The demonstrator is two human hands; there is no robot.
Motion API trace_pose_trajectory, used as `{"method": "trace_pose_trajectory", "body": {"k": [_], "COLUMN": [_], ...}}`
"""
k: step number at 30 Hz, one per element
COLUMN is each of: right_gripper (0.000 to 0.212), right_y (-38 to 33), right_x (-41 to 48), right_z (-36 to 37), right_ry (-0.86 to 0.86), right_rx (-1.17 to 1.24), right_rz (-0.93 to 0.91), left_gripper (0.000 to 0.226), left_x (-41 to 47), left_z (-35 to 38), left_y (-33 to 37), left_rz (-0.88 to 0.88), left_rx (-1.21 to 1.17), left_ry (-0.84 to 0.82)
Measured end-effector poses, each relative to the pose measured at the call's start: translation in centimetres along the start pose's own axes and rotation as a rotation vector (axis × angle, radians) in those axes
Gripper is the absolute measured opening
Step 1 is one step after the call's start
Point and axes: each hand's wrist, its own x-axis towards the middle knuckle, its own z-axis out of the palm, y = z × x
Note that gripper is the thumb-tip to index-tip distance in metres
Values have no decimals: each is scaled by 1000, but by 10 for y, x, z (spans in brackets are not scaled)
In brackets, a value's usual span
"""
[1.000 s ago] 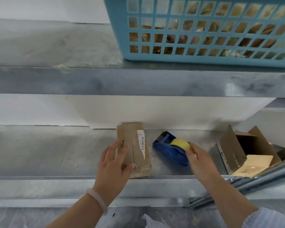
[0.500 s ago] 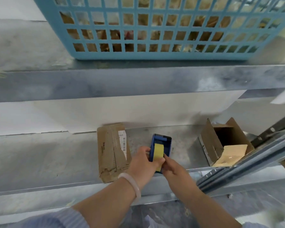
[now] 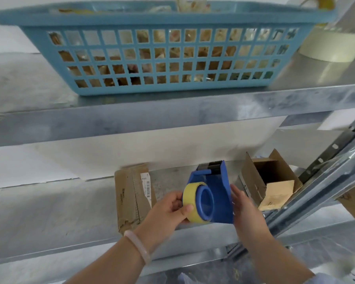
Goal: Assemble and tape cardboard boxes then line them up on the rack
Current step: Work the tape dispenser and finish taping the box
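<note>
Right now we hold the tape dispenser (image 3: 217,191) low in the middle of the frame, in front of the front edge of the lower shelf (image 3: 49,212). Our left hand (image 3: 168,210) pinches the yellow tape roll (image 3: 190,203) between thumb and fingers. Our right hand (image 3: 244,210) lies with straight fingers against the dispenser's right side. Its thumb is hidden, so we cannot tell how firmly that side is backed. The flattened cardboard box (image 3: 129,197) lies on the shelf just left of the dispenser and is not yet assembled. An opened box (image 3: 268,181) stands to the right with its flaps up.

The weak point, as we judge it, is the grip. One hand is on the roll rather than on the body, and the other is only pressed flat. A tug on the roll could twist the dispenser out from between them, and it would drop past the shelf edge. The roll also seems to sit proud of its hub, so pulling sideways may slide it off.

We see no loose tape end. Feeling for one near the toothed cutter (image 3: 210,165) at the top could nick a fingertip. Raising the dispenser carelessly could also knock the upper shelf (image 3: 172,117) under the blue basket (image 3: 162,58).
</note>
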Motion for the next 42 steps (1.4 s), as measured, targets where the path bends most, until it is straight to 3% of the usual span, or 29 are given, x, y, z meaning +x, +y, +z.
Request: {"method": "trace_pose_trajectory", "body": {"k": [4, 8, 14, 22, 26, 29, 33, 35, 42], "right_gripper": [34, 43, 39, 46, 43, 54, 54, 54, 56], "right_y": [-6, -11, -20, -39, -52, -60, -68, -72, -81], "right_x": [-7, -15, -21, -29, -31, -35, -39, -41, -43], "right_z": [9, 32, 44, 49, 46, 42, 47, 50, 60], "right_ry": [-260, -415, -407, -540, -685, -791, -856, -892, -955], "right_rx": [472, 550, 658, 334, 83, -197, -439, -503, -770], "right_rz": [230, 214, 158, -110, -147, -134, -125, -122, -165], "left_gripper": [46, 41, 42, 27, 31, 45, 20, 20, 21], "left_x": [-8, -13, -20, -32, -33, -38, -46, -48, -52], "left_z": [0, 1, -5, -13, -32, -52, -59, -62, -67], "left_y": [8, 11, -3, -7, 6, 15, 15, 10, 5], "left_rz": [30, -7, -102, -112, -138, -227, -225, -224, -148], "left_rx": [-256, -443, -469, -131, -486, -607, -403, -341, -17], "left_ry": [-70, -116, -169, -53, 150, 128, 67, 78, 324]}}
